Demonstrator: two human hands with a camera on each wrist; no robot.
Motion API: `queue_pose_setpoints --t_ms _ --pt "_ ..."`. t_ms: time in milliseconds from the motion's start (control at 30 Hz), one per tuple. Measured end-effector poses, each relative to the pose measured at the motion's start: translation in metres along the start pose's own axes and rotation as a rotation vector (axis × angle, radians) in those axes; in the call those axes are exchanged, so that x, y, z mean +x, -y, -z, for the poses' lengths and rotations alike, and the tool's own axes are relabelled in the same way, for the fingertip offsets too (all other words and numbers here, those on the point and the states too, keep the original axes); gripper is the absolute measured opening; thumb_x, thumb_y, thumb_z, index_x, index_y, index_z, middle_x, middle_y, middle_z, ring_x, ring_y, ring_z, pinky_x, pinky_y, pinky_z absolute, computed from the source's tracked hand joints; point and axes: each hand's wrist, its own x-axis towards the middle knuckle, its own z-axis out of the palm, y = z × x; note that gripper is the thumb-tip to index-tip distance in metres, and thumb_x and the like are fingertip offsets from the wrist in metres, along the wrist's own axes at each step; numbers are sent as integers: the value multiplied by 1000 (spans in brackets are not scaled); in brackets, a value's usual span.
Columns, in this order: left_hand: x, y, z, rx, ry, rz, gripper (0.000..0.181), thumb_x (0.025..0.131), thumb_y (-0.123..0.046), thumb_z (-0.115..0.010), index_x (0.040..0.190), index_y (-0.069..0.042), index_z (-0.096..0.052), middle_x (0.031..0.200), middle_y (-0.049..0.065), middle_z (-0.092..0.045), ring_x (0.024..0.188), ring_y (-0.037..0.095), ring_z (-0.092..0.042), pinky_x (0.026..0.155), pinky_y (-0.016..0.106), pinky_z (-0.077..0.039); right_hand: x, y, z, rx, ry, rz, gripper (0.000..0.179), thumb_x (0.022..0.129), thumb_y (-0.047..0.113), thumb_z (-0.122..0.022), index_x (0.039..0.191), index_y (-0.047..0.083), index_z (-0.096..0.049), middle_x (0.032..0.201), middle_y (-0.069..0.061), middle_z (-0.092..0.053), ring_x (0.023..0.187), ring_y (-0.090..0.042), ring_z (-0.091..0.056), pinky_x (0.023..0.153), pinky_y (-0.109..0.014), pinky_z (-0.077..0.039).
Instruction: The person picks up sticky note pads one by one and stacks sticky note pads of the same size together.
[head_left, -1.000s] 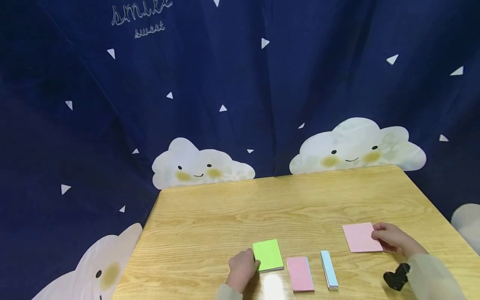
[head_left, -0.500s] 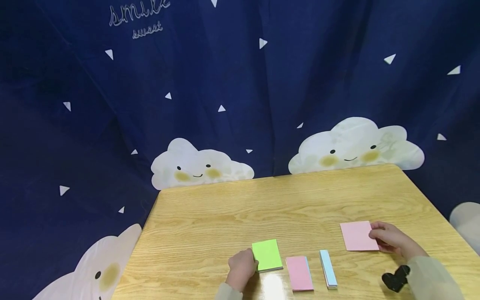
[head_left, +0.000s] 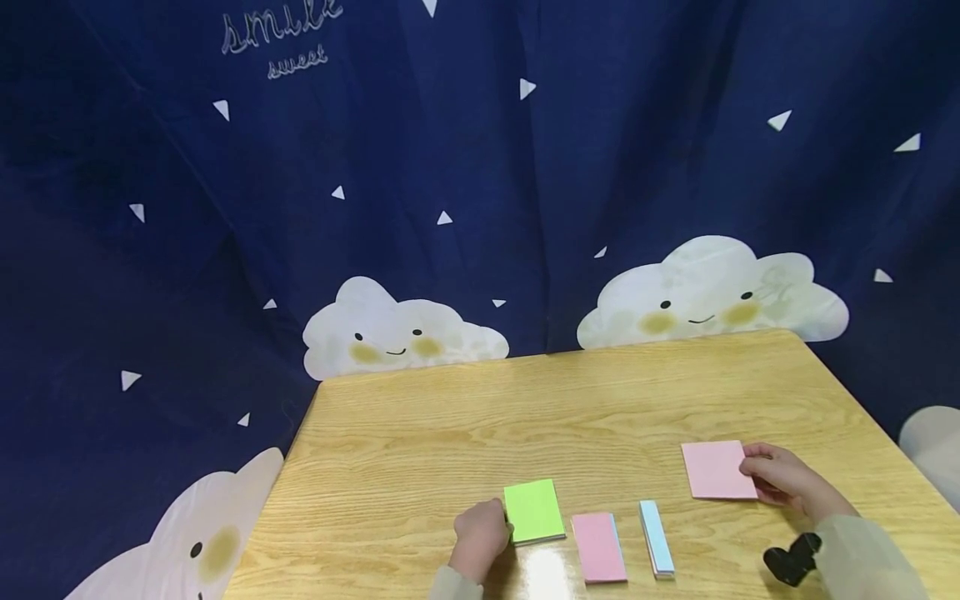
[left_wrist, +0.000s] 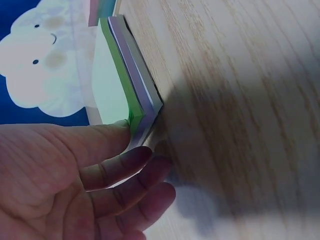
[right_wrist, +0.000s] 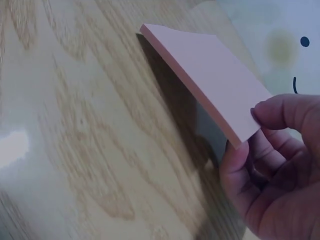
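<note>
A square pink sticky note pad [head_left: 717, 470] is pinched at its right edge by my right hand [head_left: 783, 475]. In the right wrist view the pink pad [right_wrist: 205, 75] tilts above its shadow, thumb on the upper face and fingers under the near corner. My left hand [head_left: 482, 530] is at the left edge of a stack of sticky notes with a lime green top [head_left: 534, 510]. The left wrist view shows green, purple and white layers in that stack [left_wrist: 132, 75]; the left thumb and curled fingers [left_wrist: 125, 165] pinch its near corner.
Between the hands lie a rectangular pink pad [head_left: 599, 547] with a blue edge and a narrow light blue pad [head_left: 657, 538]. All are on a wooden table [head_left: 420, 433]. A dark blue curtain [head_left: 450, 150] with cloud prints hangs behind. A black heart-shaped piece [head_left: 792, 559] is by the right sleeve.
The pink pad in my right hand has shifted slightly left and away from me. My left thumb has drawn back a little along the green-topped stack. The other pads stay put.
</note>
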Motion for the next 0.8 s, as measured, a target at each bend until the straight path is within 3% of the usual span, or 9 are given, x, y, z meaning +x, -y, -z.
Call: queue_pose_setpoints --t_ms 200,800 --pt "0 1 0 1 10 -4 20 80 -28 -65 79 -9 -58 61 1 -52 55 13 -45 55 34 -42 -4 9 -5 -14 -5 48 47 84 13 -49 116 -14 -28 79 -4 -49 64 -14 -47 56 -27 -44" --pt "2 3 -3 -14 -11 -25 20 79 -27 -66 76 -10 -57 61 0 -54 55 13 -49 54 34 -42 -13 49 -26 -10 11 163 40 84 10 -47 113 -12 -31 76 -4 -46 59 -13 -45 54 -28 -43"
